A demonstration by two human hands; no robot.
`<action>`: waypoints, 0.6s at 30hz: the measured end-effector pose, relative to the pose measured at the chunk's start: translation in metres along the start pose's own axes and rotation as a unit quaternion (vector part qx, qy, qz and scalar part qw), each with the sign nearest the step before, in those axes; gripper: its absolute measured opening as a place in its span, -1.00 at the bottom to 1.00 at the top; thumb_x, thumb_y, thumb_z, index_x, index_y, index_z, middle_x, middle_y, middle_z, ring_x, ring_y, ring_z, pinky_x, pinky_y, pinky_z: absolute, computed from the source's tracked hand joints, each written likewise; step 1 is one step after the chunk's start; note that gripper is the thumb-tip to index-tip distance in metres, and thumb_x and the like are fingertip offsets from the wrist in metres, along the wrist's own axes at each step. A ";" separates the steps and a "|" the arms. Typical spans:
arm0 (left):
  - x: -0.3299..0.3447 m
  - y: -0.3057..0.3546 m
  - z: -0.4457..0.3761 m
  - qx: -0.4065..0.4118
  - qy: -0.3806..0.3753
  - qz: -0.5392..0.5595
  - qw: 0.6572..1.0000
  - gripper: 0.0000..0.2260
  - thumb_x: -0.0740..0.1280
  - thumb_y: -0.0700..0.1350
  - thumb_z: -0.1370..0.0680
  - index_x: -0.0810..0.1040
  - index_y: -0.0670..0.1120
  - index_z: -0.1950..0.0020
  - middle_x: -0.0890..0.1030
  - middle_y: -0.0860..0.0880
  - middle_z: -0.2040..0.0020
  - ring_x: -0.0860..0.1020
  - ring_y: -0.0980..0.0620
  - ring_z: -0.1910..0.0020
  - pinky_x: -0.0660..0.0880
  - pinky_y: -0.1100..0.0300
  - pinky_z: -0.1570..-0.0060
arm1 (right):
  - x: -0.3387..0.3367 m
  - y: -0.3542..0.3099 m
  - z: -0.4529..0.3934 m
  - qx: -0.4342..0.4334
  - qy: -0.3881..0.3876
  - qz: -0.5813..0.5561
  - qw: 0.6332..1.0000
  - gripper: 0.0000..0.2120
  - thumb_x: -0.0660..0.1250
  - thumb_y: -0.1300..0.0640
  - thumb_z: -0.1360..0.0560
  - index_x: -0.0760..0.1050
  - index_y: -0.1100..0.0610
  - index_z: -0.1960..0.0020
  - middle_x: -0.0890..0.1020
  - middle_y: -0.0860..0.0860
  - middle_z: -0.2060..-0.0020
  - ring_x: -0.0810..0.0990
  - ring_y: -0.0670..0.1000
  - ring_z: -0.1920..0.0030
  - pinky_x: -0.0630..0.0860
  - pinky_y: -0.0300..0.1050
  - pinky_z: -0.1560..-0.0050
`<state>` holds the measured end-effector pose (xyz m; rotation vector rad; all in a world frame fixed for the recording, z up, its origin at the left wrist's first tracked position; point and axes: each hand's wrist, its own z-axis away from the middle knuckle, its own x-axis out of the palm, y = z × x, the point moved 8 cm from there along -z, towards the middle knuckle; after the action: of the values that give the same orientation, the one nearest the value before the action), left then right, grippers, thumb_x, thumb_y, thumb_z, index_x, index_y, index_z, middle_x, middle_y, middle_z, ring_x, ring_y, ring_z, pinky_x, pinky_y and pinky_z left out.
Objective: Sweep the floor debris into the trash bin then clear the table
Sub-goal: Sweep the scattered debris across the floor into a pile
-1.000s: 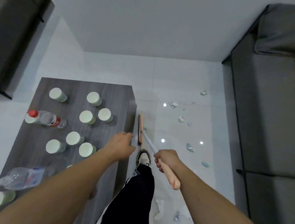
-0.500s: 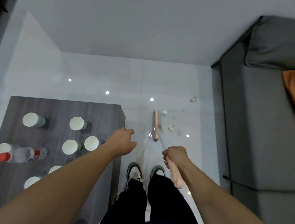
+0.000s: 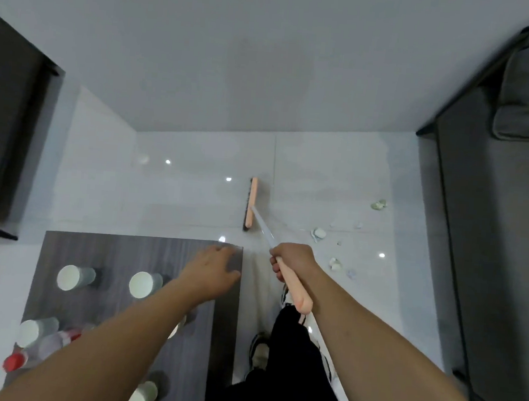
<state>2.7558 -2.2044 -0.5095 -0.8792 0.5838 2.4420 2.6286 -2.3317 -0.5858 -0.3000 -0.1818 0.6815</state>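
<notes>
My right hand (image 3: 293, 262) grips the peach handle of a broom (image 3: 295, 293), whose white shaft runs forward to the peach broom head (image 3: 251, 204) standing on the white tile floor beyond the table's far right corner. Pale crumpled debris (image 3: 319, 233) lies scattered on the floor to the right of the broom head, with more debris (image 3: 378, 205) near the sofa. My left hand (image 3: 210, 269) rests flat, fingers spread, on the far right corner of the dark wood table (image 3: 120, 252). Several pale paper cups (image 3: 72, 277) and a red-capped plastic bottle (image 3: 27, 357) stand or lie on the table.
A grey sofa (image 3: 490, 249) runs along the right side. A dark cabinet (image 3: 4, 148) stands at the left. A white wall (image 3: 235, 71) closes the far end. My legs and shoes (image 3: 259, 353) stand in the gap between table and sofa.
The broom head has moved forward and to the left, away from the debris, past the table's far corner. My left hand has come down onto the table corner.
</notes>
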 end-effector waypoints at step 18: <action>-0.005 0.158 -0.097 0.120 -0.061 -0.134 0.982 -0.50 0.29 0.10 -0.56 0.35 -0.03 -0.47 0.41 -0.13 -0.42 0.41 -0.16 -0.35 0.39 0.00 -0.26 | -0.137 0.087 0.031 0.081 0.107 -0.250 0.959 -0.89 0.35 0.32 -0.49 0.56 0.15 0.15 0.54 0.12 0.43 0.41 0.01 0.55 0.34 -0.26 0.59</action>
<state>2.7165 -2.3831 -0.5388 -0.6578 0.6537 2.1130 2.4651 -2.3491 -0.5945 -0.1573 0.0089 0.1574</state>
